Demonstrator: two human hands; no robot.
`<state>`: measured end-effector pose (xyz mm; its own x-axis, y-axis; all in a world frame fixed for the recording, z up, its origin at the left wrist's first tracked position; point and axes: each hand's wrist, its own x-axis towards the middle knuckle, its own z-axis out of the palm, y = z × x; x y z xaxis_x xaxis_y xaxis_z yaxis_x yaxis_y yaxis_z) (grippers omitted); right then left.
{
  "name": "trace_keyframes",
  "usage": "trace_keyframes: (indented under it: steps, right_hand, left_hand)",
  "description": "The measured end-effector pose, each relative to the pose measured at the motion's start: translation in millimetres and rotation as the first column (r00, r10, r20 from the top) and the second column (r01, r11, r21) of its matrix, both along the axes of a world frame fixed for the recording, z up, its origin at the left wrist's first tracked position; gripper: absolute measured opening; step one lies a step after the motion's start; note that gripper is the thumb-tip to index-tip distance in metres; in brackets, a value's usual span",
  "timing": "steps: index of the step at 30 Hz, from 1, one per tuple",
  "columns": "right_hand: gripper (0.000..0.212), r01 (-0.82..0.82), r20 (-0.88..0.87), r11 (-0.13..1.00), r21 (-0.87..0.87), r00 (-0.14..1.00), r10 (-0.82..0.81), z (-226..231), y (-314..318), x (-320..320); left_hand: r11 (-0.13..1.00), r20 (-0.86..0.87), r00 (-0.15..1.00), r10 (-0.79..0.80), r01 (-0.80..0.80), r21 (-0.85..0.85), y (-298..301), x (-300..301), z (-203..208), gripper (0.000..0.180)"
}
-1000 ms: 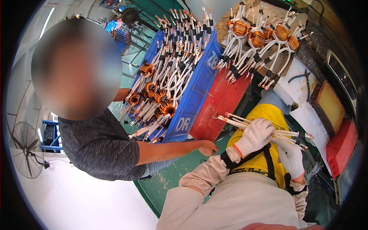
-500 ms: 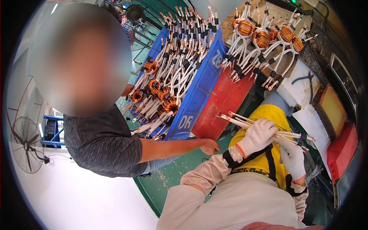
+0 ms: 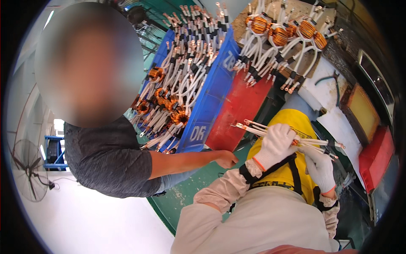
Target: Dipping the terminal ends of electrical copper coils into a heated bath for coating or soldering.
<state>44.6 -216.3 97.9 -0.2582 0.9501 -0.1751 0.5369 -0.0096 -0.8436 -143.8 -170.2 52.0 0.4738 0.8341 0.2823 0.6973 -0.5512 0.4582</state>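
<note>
Over the yellow cloth on my lap I hold a toroidal coil [image 3: 295,142] with white leads, mostly covered by my gloved fingers. My left hand [image 3: 275,144] is closed around its middle; lead ends with copper ring terminals stick out to the left. My right hand [image 3: 320,168], in a white glove too, is closed with its fingertips at the leads [image 3: 322,142] on the right side, just below the winding. Black sleeves and copper terminals show at those right-hand ends.
A blue crate [image 3: 211,101] full of similar coils stands beside a red board [image 3: 239,108]. More coils [image 3: 279,37] lie on a worktop at the back right, near pliers [image 3: 337,86] and a red bin [image 3: 376,158]. A co-worker's arm [image 3: 186,164] reaches in from the left.
The orange winding now shows between my hands, where my fingers hid it before. My right hand has shifted slightly down from the leads' middle. The whole view has shifted a little.
</note>
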Motion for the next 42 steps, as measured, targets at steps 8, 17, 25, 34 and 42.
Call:
trace_keyframes:
  steps: [8,17,25,34,42]
  right_hand:
    - [0.024,-0.014,0.027,0.987,0.158,1.0,0.01,-2,9,11]
    - [0.021,-0.007,0.142,0.932,0.363,0.989,-0.047,-21,25,7]
    - [0.021,-0.199,0.146,0.89,0.41,0.978,0.152,-30,37,-13]
    - [0.022,-0.248,0.152,0.862,0.443,0.968,0.201,-40,44,-21]
    - [0.055,-0.327,0.276,0.84,0.433,0.935,0.222,-32,54,-28]
  left_hand:
    - [0.997,-0.202,0.979,-0.003,-0.012,-0.074,-7,-10,13,0.037]
    - [0.985,-0.364,0.928,0.075,-0.126,-0.117,-21,-21,8,0.044]
    - [0.994,-0.353,0.933,0.063,-0.091,-0.065,-36,-40,-7,0.026]
    - [0.825,-0.317,0.948,-0.012,-0.169,-0.539,-23,-45,-5,0.022]
    - [0.739,0.063,0.921,0.385,-0.266,-0.619,-12,-29,-18,0.036]
